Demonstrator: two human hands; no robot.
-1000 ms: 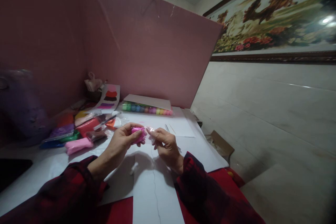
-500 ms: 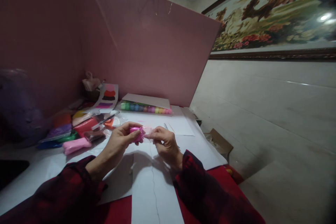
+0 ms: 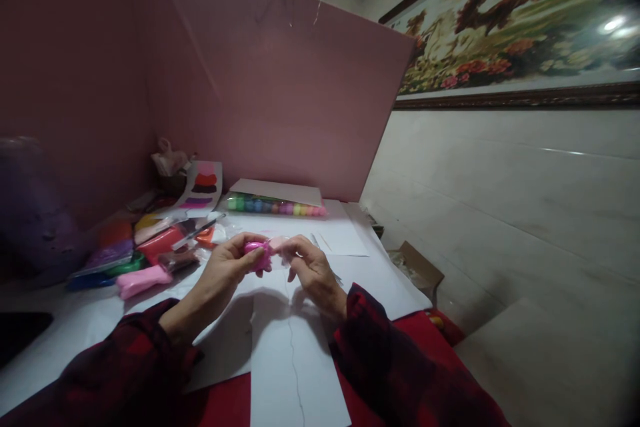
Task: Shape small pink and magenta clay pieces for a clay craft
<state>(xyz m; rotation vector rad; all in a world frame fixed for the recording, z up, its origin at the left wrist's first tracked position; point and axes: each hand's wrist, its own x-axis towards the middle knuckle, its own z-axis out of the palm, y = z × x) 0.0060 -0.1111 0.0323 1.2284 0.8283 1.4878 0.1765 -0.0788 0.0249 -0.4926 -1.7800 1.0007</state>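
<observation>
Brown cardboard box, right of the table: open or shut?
Open: the brown cardboard box has no cover over its top, and pale contents show inside, too blurred to identify.

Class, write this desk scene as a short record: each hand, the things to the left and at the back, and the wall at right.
Left hand: holds bright pink packet
Right hand: at clear plastic beside it, grip unclear
Left: piled coloured packets
Back: multicoloured pack partly under white board
Wall: framed horse picture
</observation>
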